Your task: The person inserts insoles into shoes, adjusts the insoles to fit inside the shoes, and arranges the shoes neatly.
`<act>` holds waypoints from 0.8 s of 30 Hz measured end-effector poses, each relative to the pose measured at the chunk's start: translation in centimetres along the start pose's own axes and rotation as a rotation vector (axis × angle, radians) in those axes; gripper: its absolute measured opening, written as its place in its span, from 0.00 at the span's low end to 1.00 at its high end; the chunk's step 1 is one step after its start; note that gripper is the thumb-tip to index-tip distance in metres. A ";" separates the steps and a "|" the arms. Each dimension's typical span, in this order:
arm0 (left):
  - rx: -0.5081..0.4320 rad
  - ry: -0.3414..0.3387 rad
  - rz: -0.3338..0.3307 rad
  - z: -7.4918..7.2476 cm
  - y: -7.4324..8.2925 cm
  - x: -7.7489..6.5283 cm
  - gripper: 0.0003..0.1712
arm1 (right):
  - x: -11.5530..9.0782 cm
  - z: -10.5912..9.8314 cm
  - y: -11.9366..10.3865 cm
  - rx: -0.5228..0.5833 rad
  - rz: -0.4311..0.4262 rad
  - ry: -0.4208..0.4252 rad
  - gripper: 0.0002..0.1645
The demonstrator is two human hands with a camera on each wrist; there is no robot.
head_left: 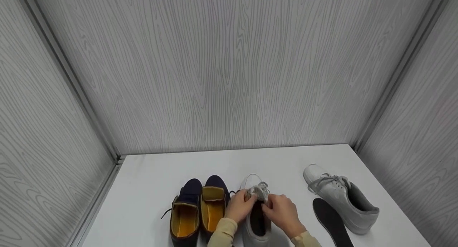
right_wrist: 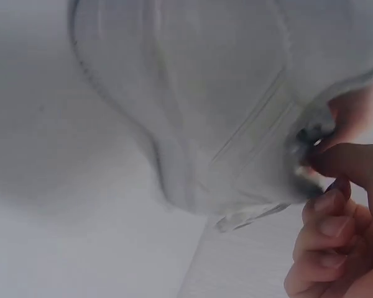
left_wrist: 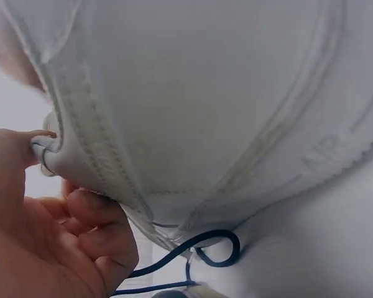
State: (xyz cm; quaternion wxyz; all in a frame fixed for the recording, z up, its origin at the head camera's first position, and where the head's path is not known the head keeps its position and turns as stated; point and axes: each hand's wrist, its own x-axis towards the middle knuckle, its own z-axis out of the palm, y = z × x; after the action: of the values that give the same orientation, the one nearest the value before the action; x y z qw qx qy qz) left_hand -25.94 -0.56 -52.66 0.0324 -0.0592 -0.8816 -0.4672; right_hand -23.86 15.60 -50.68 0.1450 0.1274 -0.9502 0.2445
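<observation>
A white lace-up sneaker stands with its toe toward the back wall, and both hands work at its opening. My left hand pinches the left edge of the upper between thumb and fingers; in the left wrist view that hand grips a fold of the edge. On the other side, my right hand pinches the right edge near the eyelets, thumb and forefinger meeting there in the right wrist view. Between the hands the tongue and laces stand up. The shoe's inside looks dark.
Left of the sneaker stand two dark blue loafers with yellow-brown linings, close beside my left forearm. A dark cord loops near the sneaker. To the right lie a black insole and another white sneaker. Grey wood-grain walls enclose the white table.
</observation>
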 end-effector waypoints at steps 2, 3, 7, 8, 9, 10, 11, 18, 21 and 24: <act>0.009 0.001 0.006 -0.1 0.0 -0.4 0.21 | -0.1 0.2 0.7 0.006 0.038 -0.011 0.21; 0.026 0.010 0.014 -0.1 -0.1 -0.6 0.21 | -0.1 0.4 0.9 0.010 0.053 -0.021 0.21; 0.116 0.050 0.055 0.2 -0.2 -1.5 0.21 | -0.4 1.1 1.5 0.028 0.095 -0.073 0.21; 0.151 0.059 0.064 0.3 -0.4 -1.8 0.20 | -0.5 1.3 1.6 0.031 0.108 -0.092 0.20; 0.192 0.073 0.073 0.6 -0.5 -2.1 0.18 | -0.7 1.5 1.6 0.038 0.124 -0.115 0.20; 0.227 0.085 0.076 0.8 -0.6 -2.3 0.16 | -0.8 1.7 1.7 0.044 0.142 -0.138 0.20; 0.260 0.099 0.078 1.0 -0.7 -2.6 0.13 | -0.9 1.9 1.7 0.049 0.162 -0.163 0.20; 0.363 0.191 0.009 2.2 -0.7 -3.4 0.06 | -1.5 2.6 1.4 0.083 0.256 -0.254 0.23; 0.348 0.199 -0.015 2.4 -0.7 -3.6 0.05 | -1.6 2.7 1.3 0.099 0.272 -0.279 0.22; 0.323 0.174 -0.043 2.5 -0.7 -3.7 0.05 | -1.7 2.7 1.2 0.128 0.297 -0.318 0.20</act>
State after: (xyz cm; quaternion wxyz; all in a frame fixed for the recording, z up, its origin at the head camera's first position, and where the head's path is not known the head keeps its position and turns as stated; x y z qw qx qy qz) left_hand -22.39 0.85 -55.01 0.1077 0.0061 -0.9401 -0.3233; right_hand -23.25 15.52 -53.98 -0.0527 0.0321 -0.9520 0.2999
